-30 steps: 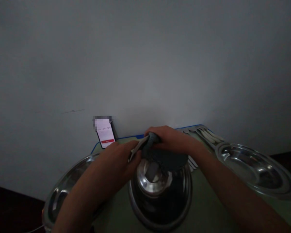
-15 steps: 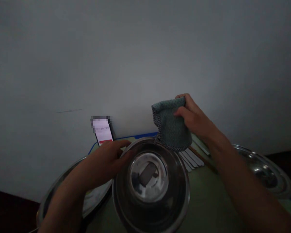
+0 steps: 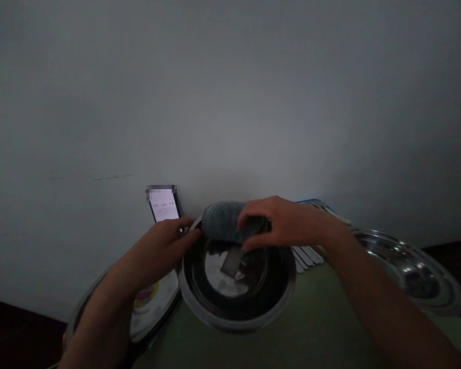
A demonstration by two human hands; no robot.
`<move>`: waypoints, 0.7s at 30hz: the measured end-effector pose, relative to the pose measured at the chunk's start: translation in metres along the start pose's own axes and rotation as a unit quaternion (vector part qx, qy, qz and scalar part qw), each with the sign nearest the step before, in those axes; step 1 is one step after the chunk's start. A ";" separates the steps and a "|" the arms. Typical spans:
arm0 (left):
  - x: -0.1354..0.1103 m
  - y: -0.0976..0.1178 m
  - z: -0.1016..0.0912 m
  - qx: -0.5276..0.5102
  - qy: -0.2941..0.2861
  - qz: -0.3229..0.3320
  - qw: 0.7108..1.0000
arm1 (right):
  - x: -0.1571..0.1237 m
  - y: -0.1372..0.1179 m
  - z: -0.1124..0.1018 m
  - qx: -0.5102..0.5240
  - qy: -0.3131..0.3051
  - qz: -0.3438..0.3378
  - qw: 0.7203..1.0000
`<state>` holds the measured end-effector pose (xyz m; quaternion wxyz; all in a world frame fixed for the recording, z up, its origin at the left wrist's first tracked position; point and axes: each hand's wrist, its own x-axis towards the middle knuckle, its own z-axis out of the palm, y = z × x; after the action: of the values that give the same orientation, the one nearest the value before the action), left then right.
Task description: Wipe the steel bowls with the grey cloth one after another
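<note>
2 hands at work on 1 bowl, and the left hand has it by the rim, thumb and fingers closed to a narrow gap at the bowl's far left edge! It's round, shiny steel with a wide lip, tilted so we look straight into it, just right of the left fingertips. Over at the far rim, the right hand has 1 cloth, fingers hooked over its right end, thumb below, a gap showing between thumb and fingertips. That cloth is soft, grey-blue, fuzzy, folded into a thick roll with a speckled edge, lying between the 2 hands. And inside the bowl, just below the right thumb, 1 dull grey rectangular patch on the shiny floor; what it is, I can't tell. Behind the left fingers, 1 phone, screen lit, tilted back. Below the left wrist, 1 pale round piece with a coloured mark, near 1 metal pan half hidden by the forearm. Below the right wrist, at least 3 flat metal handles fanned on the green table, and well right of those fingers, 1 wide steel dish, gleaming.
</note>
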<state>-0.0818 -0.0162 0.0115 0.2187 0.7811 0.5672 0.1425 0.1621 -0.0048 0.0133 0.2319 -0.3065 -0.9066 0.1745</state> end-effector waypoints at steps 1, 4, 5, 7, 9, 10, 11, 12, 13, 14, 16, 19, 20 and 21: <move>0.000 0.000 0.000 0.010 0.006 -0.001 1.000 | 0.000 0.000 0.001 0.005 -0.006 0.014 1.000; 0.000 0.002 0.001 0.038 0.015 0.021 0.999 | 0.002 0.004 0.005 -0.036 0.106 0.027 0.993; -0.001 0.004 0.001 0.045 0.015 0.031 0.998 | 0.003 0.006 0.008 -0.054 0.136 0.029 0.989; -0.004 0.009 0.001 0.063 0.016 0.047 0.997 | 0.005 0.010 0.017 -0.075 0.128 0.042 0.988; -0.007 0.013 0.002 0.085 0.012 0.060 0.994 | 0.009 0.012 0.028 -0.071 0.064 0.063 0.993; -0.008 0.014 0.002 0.097 0.007 0.062 0.993 | 0.011 0.013 0.033 -0.071 0.037 0.074 0.994; -0.009 0.015 0.003 0.105 -0.001 0.060 0.993 | 0.014 0.013 0.038 -0.076 0.016 0.088 0.993; -0.010 0.016 0.004 0.110 -0.007 0.056 0.992 | 0.016 0.013 0.041 -0.086 0.003 0.102 0.991; -0.010 0.017 0.005 0.110 -0.012 0.053 0.992 | 0.017 0.013 0.043 -0.097 -0.004 0.116 0.988; -0.010 0.018 0.006 0.106 -0.013 0.052 0.993 | 0.018 0.013 0.043 -0.104 -0.012 0.128 0.986; -0.008 0.019 0.008 0.085 -0.019 0.067 0.994 | 0.018 0.014 0.037 -0.093 -0.026 0.136 0.986; -0.004 0.020 0.010 0.057 -0.042 0.084 0.994 | 0.011 0.017 0.022 -0.042 -0.042 0.132 0.989; -0.003 0.020 0.011 0.057 -0.049 0.081 0.994 | 0.008 0.019 0.016 -0.024 -0.043 0.138 0.989; -0.002 0.019 0.012 0.063 -0.054 0.074 0.994 | 0.005 0.020 0.011 -0.008 -0.041 0.147 0.988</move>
<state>-0.0610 -0.0254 0.0109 0.1876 0.8400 0.5028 0.0800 0.1629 0.0116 -0.0038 0.1635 -0.4311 -0.8616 0.2124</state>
